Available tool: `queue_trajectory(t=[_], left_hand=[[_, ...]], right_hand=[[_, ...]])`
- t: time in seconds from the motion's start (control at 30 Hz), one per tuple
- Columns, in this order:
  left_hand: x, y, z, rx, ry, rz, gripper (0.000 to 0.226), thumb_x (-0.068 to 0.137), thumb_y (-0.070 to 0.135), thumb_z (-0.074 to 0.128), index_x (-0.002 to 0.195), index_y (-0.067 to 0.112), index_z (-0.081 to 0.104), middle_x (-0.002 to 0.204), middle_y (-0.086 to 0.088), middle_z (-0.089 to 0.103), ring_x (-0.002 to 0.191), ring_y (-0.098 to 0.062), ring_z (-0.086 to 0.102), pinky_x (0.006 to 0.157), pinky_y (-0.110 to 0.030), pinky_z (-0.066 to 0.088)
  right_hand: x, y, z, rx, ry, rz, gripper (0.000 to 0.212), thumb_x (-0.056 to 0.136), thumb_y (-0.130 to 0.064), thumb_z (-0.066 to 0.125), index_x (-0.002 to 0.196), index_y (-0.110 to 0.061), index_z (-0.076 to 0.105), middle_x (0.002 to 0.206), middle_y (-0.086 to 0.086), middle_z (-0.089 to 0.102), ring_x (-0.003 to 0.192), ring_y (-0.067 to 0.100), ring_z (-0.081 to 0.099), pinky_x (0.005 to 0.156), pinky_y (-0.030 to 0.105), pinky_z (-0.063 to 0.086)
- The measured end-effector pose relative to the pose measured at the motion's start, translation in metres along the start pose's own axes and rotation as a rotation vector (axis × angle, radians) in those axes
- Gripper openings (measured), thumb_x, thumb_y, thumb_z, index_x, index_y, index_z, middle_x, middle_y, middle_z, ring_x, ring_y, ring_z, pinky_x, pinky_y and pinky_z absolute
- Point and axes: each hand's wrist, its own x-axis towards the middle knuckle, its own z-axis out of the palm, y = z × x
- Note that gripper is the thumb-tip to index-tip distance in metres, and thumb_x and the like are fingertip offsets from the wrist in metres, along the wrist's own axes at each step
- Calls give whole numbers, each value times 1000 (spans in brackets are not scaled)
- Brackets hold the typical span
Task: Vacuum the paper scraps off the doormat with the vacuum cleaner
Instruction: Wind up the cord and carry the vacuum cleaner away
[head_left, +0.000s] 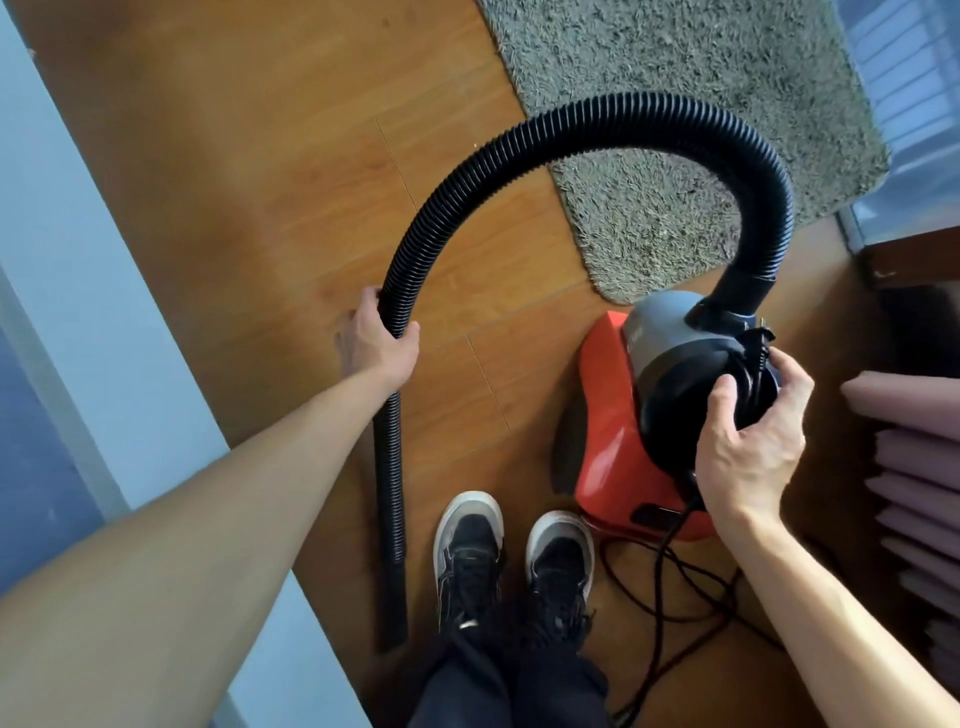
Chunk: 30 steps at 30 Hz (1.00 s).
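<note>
The vacuum cleaner (618, 415) is red, grey and black – its ridged hose (519, 150) black. The doormat (675, 104) is speckled grey, the floor (260, 156) brown wood.

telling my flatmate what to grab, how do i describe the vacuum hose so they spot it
Beside the grey doormat stands a red vacuum cleaner. From its top a black hose arches over the doormat and down through the left hand. It is thick and ribbed, unlike the thin cord by the shoes.
</note>
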Motion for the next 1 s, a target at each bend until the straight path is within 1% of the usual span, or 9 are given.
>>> queue_trajectory(t=[0.07,0.13,0.23,0.4,0.47,0.57,0.7,0.83,1.0], left_hand=[[0,-1,2,-24,-13,21,36,97,17,58,129,26,43,111,4,59,95,-26,61,72,-36,46],[-2,-5,4,-51,-17,13,32,99,13,55,124,25,41,103,6,58,83,-24,61,66,-33,44],[-10,-12,4,-93,-50,37,31,99,19,57,124,29,40,107,5,62,85,-25,63,69,-34,46],[-23,-20,4,-112,-93,104,36,97,31,60,127,33,40,106,2,59,100,-27,62,84,-42,52],[-29,-21,4,-119,-95,126,38,96,36,60,128,35,39,107,0,59,102,-26,61,85,-43,52],[-39,-18,-2,-126,-84,159,42,96,41,60,131,34,39,91,7,54,84,-21,61,70,-34,48],[-55,-12,-14,-130,-74,216,46,92,48,62,130,34,38,89,3,58,73,-13,59,61,-31,44],[-70,-4,-30,-170,-37,201,50,90,51,64,129,37,36,96,-6,66,76,-19,62,64,-32,46],[-94,15,-59,-227,26,214,47,90,53,63,127,38,38,87,-6,69,74,-23,66,67,-31,46]], right_hand=[[0,-1,0,14,-3,44,40,98,-22,51,137,-18,41,113,-8,56,95,5,53,83,4,33],[-1,-4,-2,33,-7,74,41,99,-21,51,137,-16,39,107,-8,56,83,1,54,74,-5,30],[-1,-5,-3,40,-5,107,42,98,-22,53,136,-13,38,106,-9,56,85,2,56,72,-6,30],[0,-6,-6,-4,-28,108,36,99,-26,53,131,-14,42,108,-2,60,90,16,58,76,13,35],[0,-9,-8,-15,-29,113,36,99,-26,52,131,-12,43,105,-4,59,83,14,56,71,5,32],[2,-12,-12,-14,-53,141,36,99,-25,53,129,-7,41,82,-10,54,67,1,51,58,-2,32],[3,-18,-16,-4,-82,157,36,99,-24,53,125,-4,39,76,-13,49,66,-2,49,60,12,32],[0,-35,-26,-20,-137,131,35,99,-28,52,123,-7,38,77,-10,50,67,-1,50,68,20,35],[-3,-69,-46,-4,-160,87,34,99,-30,53,121,-8,38,78,-1,54,69,20,53,70,27,37]])
